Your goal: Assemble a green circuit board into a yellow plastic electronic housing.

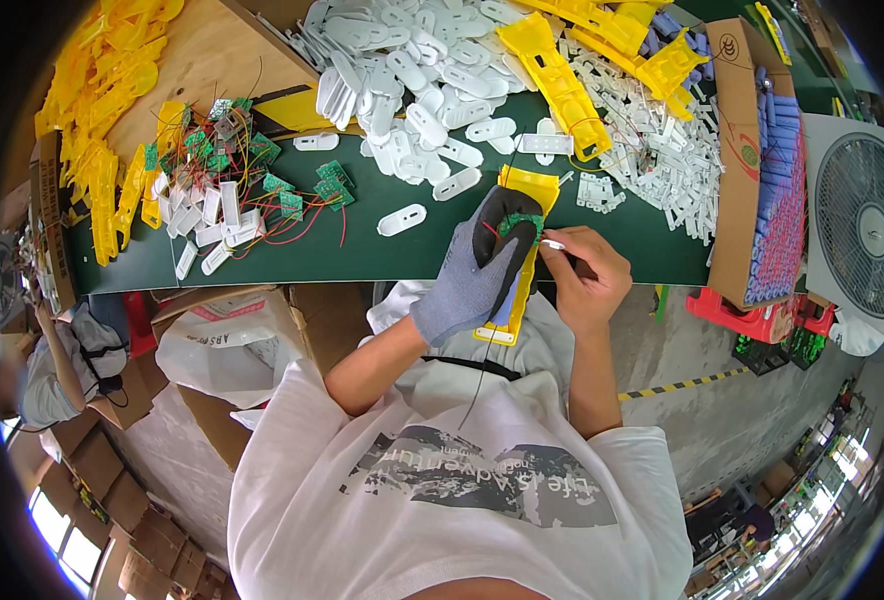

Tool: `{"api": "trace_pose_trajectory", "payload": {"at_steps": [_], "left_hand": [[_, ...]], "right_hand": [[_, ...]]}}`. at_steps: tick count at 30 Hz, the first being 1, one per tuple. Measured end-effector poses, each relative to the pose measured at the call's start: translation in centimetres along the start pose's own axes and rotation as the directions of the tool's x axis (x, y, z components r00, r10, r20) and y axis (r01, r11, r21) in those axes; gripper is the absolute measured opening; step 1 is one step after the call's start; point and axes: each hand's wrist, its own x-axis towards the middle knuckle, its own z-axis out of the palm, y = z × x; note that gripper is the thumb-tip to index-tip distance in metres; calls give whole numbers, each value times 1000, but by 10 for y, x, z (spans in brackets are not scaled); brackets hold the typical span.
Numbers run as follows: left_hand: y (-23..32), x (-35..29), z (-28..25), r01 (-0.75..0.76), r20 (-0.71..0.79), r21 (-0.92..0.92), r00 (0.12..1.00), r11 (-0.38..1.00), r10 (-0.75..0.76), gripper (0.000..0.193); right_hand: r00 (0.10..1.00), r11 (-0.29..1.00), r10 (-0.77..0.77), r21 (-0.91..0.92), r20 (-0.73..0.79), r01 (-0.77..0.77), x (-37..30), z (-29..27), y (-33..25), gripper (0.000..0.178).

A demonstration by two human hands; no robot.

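Note:
My left hand (484, 262), in a grey glove with black fingertips, is closed round a yellow plastic housing (529, 182) at the table's near edge. Between its thumb and fingers shows a small green circuit board (518, 224), lying against the housing. My bare right hand (587, 277) pinches a small white plastic piece (553, 244) just right of the board. The housing's lower end (497, 335) sticks out below the glove, over my lap. A thin dark wire runs down from there across my shirt.
White covers (422, 125) are heaped at the back middle. Small white parts (667, 165) and a carton of purple battery cells (777, 190) lie right, before a fan (867, 195). Wired green boards (222, 140) and yellow housings (102, 120) lie left. Another person (72, 365) sits at far left.

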Motion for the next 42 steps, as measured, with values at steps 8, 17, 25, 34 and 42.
{"api": "trace_pose_trajectory", "payload": {"at_steps": [8, 17, 25, 34, 42], "left_hand": [[-12, 2, 13, -296, -100, 281, 937, 913, 334, 20], [-11, 2, 18, -382, -51, 463, 890, 800, 454, 23], [-12, 7, 18, -372, -10, 480, 903, 795, 428, 21], [-5, 6, 17, -331, 29, 512, 929, 793, 369, 22], [-11, 5, 15, -269, 8, 562, 947, 782, 320, 23]], "right_hand": [[860, 893, 449, 115, -243, -434, 5, 9, -43, 19], [906, 845, 422, -348, -32, -406, 16, -6, -73, 20], [785, 785, 620, 20, 17, -620, 16, -15, -61, 21], [807, 738, 588, 376, 46, -560, 0, -7, -35, 31], [845, 732, 533, 473, 52, -491, -3, -4, -21, 37]]}}
